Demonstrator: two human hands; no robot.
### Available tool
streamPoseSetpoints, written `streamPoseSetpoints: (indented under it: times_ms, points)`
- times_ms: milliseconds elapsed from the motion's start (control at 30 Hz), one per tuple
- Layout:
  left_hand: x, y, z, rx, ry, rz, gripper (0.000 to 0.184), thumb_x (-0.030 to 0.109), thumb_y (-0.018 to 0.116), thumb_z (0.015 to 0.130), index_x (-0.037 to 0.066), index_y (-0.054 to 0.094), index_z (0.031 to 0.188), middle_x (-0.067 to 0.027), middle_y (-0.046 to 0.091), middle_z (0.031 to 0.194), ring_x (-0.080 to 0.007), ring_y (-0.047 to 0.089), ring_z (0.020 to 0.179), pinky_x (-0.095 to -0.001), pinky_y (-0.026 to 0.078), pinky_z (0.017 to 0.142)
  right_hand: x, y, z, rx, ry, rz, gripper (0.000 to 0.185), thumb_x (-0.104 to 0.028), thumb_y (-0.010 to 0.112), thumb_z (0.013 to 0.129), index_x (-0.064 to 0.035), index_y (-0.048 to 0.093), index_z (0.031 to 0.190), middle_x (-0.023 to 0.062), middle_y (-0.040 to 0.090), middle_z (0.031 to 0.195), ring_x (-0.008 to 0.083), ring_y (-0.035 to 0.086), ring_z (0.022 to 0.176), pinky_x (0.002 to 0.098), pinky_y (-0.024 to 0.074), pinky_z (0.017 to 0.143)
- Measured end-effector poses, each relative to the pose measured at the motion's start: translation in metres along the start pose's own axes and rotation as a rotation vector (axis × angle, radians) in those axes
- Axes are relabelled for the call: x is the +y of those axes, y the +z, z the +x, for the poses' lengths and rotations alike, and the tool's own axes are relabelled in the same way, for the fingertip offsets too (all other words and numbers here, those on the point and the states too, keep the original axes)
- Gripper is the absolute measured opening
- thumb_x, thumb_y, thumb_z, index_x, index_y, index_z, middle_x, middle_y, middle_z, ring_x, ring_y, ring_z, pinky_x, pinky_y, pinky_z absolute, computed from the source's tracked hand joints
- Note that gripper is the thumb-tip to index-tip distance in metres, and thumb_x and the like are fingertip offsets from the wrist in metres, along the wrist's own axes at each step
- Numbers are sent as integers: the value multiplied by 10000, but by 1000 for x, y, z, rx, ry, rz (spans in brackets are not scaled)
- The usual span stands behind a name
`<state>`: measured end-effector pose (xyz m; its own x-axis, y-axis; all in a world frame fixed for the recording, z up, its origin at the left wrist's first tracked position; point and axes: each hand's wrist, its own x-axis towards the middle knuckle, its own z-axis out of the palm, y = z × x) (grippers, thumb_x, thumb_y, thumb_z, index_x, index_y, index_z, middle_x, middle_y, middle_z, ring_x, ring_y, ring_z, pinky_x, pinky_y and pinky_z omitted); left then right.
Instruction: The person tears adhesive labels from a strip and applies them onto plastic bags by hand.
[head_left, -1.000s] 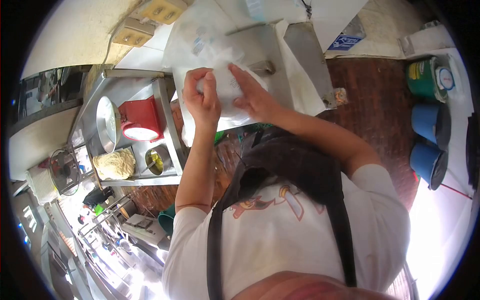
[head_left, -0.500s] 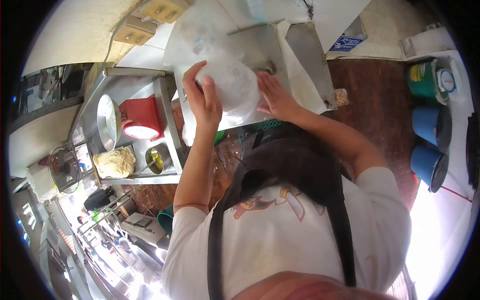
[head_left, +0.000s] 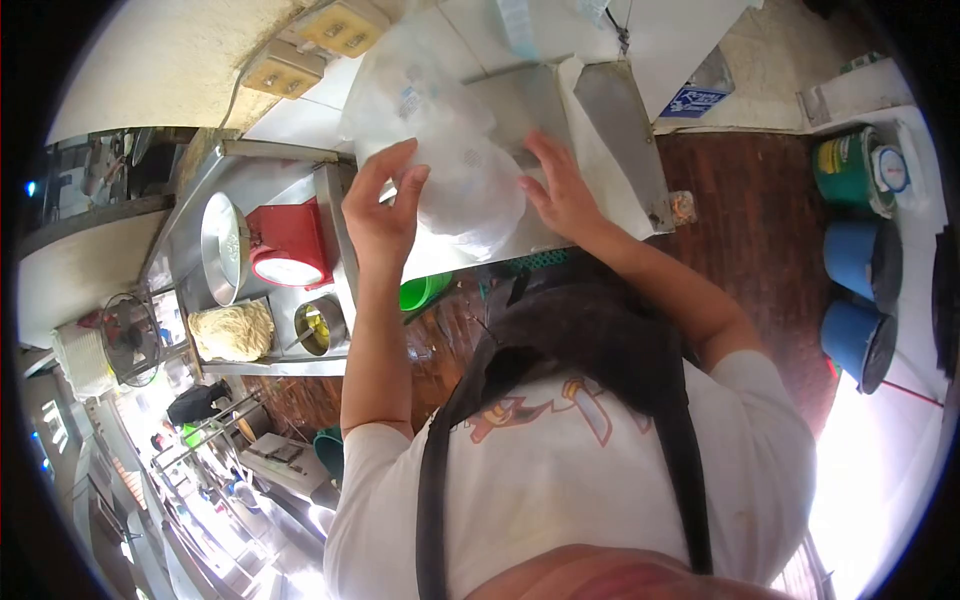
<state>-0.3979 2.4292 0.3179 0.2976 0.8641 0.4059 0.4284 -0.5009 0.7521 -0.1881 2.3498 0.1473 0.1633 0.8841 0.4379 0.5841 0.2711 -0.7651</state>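
A clear plastic bag with a pale, rounded filling lies on the metal table, and small print shows on its surface. Another translucent plastic bag is spread behind it, near the wall. My left hand is at the bag's left side, its thumb and fingers curved and apart, holding nothing. On the opposite side, my right hand hovers by the bag's edge with fingers spread. Whether either hand touches the plastic is hard to tell.
Left of the table, a shelf holds a red scale with a metal pan, a yellowish bundle and a metal pot. A green container is below. Blue buckets stand along the right wall.
My hands have moved off the top of the bag and apart to its two sides. The left hand has shifted left, the right hand right, with fingers opened. The view has shifted slightly.
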Motion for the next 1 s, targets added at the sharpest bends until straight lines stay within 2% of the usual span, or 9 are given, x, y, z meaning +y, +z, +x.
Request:
streamPoseSetpoints:
  times_ms: [200,333,433,533,633,733,867,967,1000]
  points:
    - [1,-5,11,151,40,-163,81,4,688,915,-24,735,976,-116,759,992,-190,717,931,-296,549,864,-8,-8,8,-10,126,95,486,-319,579,1003,14,478,1342,224,525,1339,401,490,1265,462,395,1074]
    - [31,-34,39,336,295,-431,116,29,620,960,-55,700,963,-218,733,976,-291,721,927,-385,587,857,-16,-7,21,-74,383,305,450,-314,578,1005,0,516,1322,204,576,1261,348,549,1206,417,429,1039]
    - [71,-63,52,396,504,-501,223,143,565,1019,-55,664,993,-270,707,964,-388,719,892,-483,615,810,-31,-20,43,-178,258,237,428,-322,527,1035,-7,540,1325,193,603,1220,314,583,1173,386,461,1006]
    - [81,-77,61,356,737,-348,347,323,580,1013,-19,644,1028,-240,704,926,-403,714,858,-505,622,772,-37,-3,63,-40,292,579,420,-329,467,1069,-29,550,1350,149,633,1240,278,598,1177,378,477,1014]
    - [87,-78,67,251,853,-298,376,368,592,1003,-6,634,1006,-209,705,888,-405,712,861,-499,605,798,-92,-57,105,-95,675,1832,428,-336,431,1087,-33,554,1363,111,647,1271,241,617,1163,387,479,1043]
    - [88,-87,59,115,861,-245,397,391,622,981,-6,631,997,-215,710,904,-432,696,951,-517,578,830,-106,-104,130,-249,535,1766,396,-272,466,1075,-22,538,1373,87,641,1277,196,622,1148,365,488,1040]
    - [75,-95,75,-117,897,-464,583,537,460,1027,-13,641,1102,-252,686,1118,-456,609,1165,-553,502,981,-88,-115,151,-150,377,1464,387,-158,498,1044,2,502,1396,92,624,1291,185,606,1170,350,482,1033]
    - [49,-64,88,356,84,-651,702,599,368,1035,-8,558,1333,-223,604,1314,-368,572,1246,-489,463,1042,-93,-87,180,-72,438,1369,330,-124,489,1042,-19,552,1348,71,649,1197,150,628,1038,310,521,926]
    - [1,-57,93,172,-137,-673,717,598,380,1033,-3,478,1412,-203,559,1378,-320,539,1283,-456,431,1070,-90,-68,191,-99,454,1355,303,-126,494,1045,-33,576,1322,60,661,1129,133,626,957,299,531,863]
